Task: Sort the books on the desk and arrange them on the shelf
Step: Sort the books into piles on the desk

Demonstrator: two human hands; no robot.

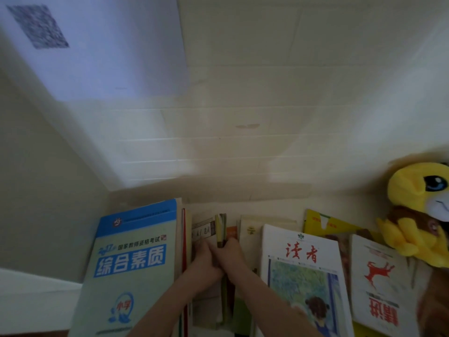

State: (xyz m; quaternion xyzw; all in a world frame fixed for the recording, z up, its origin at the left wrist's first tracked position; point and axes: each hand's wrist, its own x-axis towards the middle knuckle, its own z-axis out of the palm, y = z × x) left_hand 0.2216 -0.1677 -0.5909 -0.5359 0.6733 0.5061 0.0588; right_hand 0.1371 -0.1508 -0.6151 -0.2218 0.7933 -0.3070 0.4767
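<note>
Pinching the thin green book [220, 229] near its top edge, the right grip [230, 254] sits at lower centre of the frame. The book is wedged btwn a beige book [202, 231] on its left and an orange book [231, 231] on its right. The left grip [204, 261] touches the beige book just beside it; too blurred to tell if its fingers are curled or flat.

Risks, as a judgement:
- The slot looks tight, so a hard push could buckle the thin cover or drag the neighbours along.
- The big blue workbook [136, 259] at lower left and the white magazine [301, 263] at lower right seem to lean, not stand upright. A nudge to the row could tip them over.
- The yellow plush toy [418, 205] at the right edge crowds the end books, leaving little spare room there.
</note>
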